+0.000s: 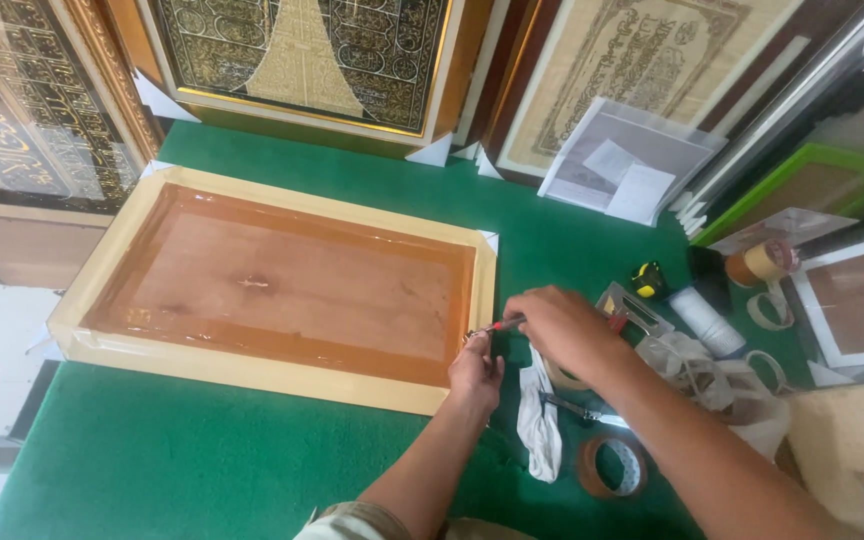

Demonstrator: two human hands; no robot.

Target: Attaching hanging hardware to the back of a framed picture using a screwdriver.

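A large picture frame (282, 290) lies back side up on the green table (202, 460), its brown board edged with tan tape. My left hand (476, 375) pinches something small at the frame's right edge, near the lower right corner. My right hand (562, 328) grips a slim red-handled tool (500, 326), a screwdriver or awl, with its tip pointed at the spot by my left fingers.
A white cloth (538, 420), a tape roll (612, 466), pliers (572, 407), a yellow tape measure (649, 280), a white tube (708, 320) and more tape rolls (762, 262) lie to the right. Framed calligraphy panels (302, 60) lean along the back.
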